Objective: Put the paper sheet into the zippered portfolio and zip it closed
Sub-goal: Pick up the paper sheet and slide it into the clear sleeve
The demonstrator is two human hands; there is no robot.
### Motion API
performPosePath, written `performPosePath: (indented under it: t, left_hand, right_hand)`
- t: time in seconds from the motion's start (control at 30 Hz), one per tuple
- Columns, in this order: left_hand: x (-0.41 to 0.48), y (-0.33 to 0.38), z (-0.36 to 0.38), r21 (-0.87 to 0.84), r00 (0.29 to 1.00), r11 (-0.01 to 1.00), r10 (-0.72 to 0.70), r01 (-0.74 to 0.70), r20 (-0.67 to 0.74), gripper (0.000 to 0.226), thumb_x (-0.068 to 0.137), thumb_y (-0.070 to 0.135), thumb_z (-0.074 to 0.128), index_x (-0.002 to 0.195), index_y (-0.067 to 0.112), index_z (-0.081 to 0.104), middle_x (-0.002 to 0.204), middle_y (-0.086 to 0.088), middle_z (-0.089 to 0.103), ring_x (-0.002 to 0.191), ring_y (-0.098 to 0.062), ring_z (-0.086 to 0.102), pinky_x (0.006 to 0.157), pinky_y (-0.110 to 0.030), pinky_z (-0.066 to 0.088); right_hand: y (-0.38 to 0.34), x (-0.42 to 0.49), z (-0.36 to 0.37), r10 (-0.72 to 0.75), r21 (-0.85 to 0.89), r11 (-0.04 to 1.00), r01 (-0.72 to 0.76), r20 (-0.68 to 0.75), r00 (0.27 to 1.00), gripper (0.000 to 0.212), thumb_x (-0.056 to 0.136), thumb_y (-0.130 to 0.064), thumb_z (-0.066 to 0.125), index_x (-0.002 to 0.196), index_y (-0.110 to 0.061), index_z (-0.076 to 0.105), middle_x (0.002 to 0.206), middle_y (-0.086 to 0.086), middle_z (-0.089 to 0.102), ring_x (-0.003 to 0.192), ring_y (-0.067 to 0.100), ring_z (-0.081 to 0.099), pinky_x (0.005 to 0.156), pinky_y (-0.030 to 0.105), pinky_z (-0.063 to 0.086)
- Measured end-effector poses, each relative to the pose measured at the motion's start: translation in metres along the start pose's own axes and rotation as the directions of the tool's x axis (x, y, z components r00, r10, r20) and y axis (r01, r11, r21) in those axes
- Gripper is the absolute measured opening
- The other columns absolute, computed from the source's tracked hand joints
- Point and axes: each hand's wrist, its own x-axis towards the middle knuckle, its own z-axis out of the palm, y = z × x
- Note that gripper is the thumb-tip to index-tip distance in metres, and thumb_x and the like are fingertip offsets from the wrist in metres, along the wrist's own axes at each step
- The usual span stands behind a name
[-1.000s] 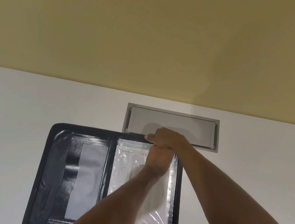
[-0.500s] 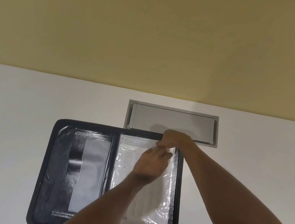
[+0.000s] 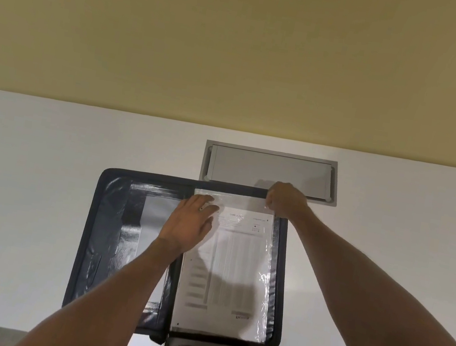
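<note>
The white printed paper sheet (image 3: 230, 267) lies inside a clear plastic sleeve (image 3: 264, 281) on the right half of the open black zippered portfolio (image 3: 108, 231), which rests flat on the white table (image 3: 40, 171). The left hand (image 3: 190, 222) lies open, fingers spread on the sleeve's far left corner. The right hand (image 3: 285, 200) pinches the sleeve's far right corner, just near of a grey rectangular cable hatch (image 3: 269, 172).

White table (image 3: 40, 171), recessed grey cable hatch (image 3: 270, 171) near its far edge, open black zippered portfolio (image 3: 104, 227) flat on it.
</note>
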Motion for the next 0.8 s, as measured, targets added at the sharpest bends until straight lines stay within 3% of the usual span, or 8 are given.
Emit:
performPosePath:
  t: [0.23,0.33,0.4,0.5,0.63,0.8]
  left_hand:
    - [-0.001,-0.009,0.002,-0.02,0.975,1.0,0.01,-0.006,0.222,0.057,0.103,0.037,0.058,0.157,0.031,0.041,0.17,0.005,0.023,0.157,-0.018,0.019,0.127,-0.044,0.025]
    - [-0.001,-0.007,0.005,0.006,0.967,1.0,-0.012,0.01,0.253,0.057,0.105,0.033,0.056,0.159,0.031,0.037,0.171,0.006,0.02,0.158,-0.018,0.017,0.127,-0.045,0.022]
    - [0.001,-0.004,0.005,0.02,0.97,0.999,-0.03,0.025,0.242,0.053,0.107,0.027,0.052,0.158,0.031,0.038,0.171,0.005,0.023,0.157,-0.02,0.019,0.126,-0.046,0.023]
    - [0.006,0.002,0.002,0.049,0.97,0.998,-0.049,0.038,0.236,0.053,0.108,0.018,0.045,0.158,0.032,0.038,0.17,0.004,0.025,0.156,-0.022,0.021,0.125,-0.049,0.025]
    - [0.011,0.006,-0.003,0.074,0.973,0.997,-0.02,0.003,0.231,0.062,0.107,0.015,0.044,0.163,0.034,0.025,0.172,0.005,0.017,0.158,-0.021,0.015,0.127,-0.052,0.017]
    - [-0.005,-0.013,-0.012,0.091,0.981,0.982,-0.175,0.167,0.079,0.056,0.108,0.024,0.043,0.162,0.029,0.029,0.173,0.001,0.015,0.16,-0.022,0.012,0.129,-0.054,0.012]
  right_hand:
    - [0.016,-0.009,0.014,0.046,-0.079,0.995,-0.064,-0.216,0.975,0.014,0.09,-0.011,0.073,0.105,-0.012,0.073,0.102,0.005,0.076,0.092,0.025,0.072,0.084,0.037,0.062]
    - [0.016,-0.02,0.028,0.051,-0.072,0.994,-0.085,-0.378,0.924,0.015,0.093,-0.004,0.061,0.106,-0.008,0.068,0.102,0.009,0.069,0.093,0.027,0.068,0.075,0.035,0.056]
    - [0.0,-0.038,0.049,0.022,-0.01,0.999,-0.03,-0.467,0.884,0.022,0.093,-0.003,0.053,0.11,-0.008,0.065,0.106,0.011,0.066,0.1,0.03,0.065,0.079,0.039,0.054]
    - [-0.045,-0.078,0.104,-0.128,0.017,0.988,0.152,-0.452,0.883,0.03,0.094,-0.01,0.054,0.122,-0.011,0.065,0.122,0.011,0.065,0.11,0.029,0.064,0.093,0.04,0.054]
    - [-0.089,-0.134,0.182,-0.305,0.029,0.935,0.354,-0.45,0.84,0.046,0.085,-0.02,0.072,0.129,-0.014,0.061,0.127,0.009,0.066,0.11,0.024,0.064,0.094,0.038,0.057]
    - [-0.077,-0.165,0.226,-0.307,-0.001,0.942,0.337,-0.412,0.858,0.051,0.085,-0.006,0.059,0.134,-0.014,0.049,0.139,0.011,0.055,0.132,0.028,0.053,0.112,0.041,0.045]
